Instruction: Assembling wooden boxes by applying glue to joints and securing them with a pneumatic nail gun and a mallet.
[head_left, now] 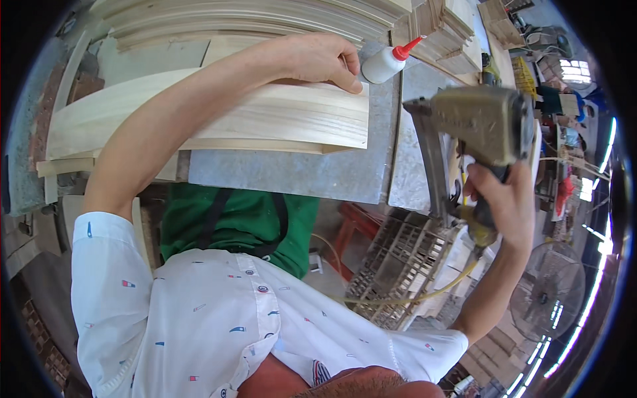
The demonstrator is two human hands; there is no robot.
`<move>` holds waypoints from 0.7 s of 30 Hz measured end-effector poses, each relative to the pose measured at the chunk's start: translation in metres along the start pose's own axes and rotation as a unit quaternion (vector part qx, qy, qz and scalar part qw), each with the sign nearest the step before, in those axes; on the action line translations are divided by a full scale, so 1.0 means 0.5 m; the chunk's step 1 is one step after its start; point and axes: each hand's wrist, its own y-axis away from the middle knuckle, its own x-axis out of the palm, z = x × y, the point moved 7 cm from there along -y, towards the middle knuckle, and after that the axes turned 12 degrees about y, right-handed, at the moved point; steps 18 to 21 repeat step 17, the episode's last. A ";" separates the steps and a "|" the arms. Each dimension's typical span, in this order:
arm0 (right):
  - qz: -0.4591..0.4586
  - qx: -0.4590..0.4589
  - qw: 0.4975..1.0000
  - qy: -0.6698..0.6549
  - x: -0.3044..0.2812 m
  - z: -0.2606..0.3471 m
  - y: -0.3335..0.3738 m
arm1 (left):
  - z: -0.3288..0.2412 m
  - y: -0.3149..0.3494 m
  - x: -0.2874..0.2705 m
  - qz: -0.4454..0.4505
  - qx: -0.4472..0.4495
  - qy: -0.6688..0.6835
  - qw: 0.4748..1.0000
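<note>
On bench — glue bottle (381, 64), nail gun (474, 126).

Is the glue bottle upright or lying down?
Lying down. The glue bottle rests on its side on the metal bench, red nozzle pointing right, beside the left hand.

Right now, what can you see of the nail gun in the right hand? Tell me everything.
The nail gun is a worn, dull olive-grey metal tool with a blocky head and a long narrow magazine running down its left side. The right hand grips its handle, holding it in the air, off the metal-topped bench. A yellowish hose trails down from the handle's base. Its nose is not clearly visible.
</note>
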 end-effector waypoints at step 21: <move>0.090 -0.056 0.984 0.141 -0.002 0.098 -0.135 | 0.028 -0.010 -0.004 0.004 -0.004 -0.008 1.000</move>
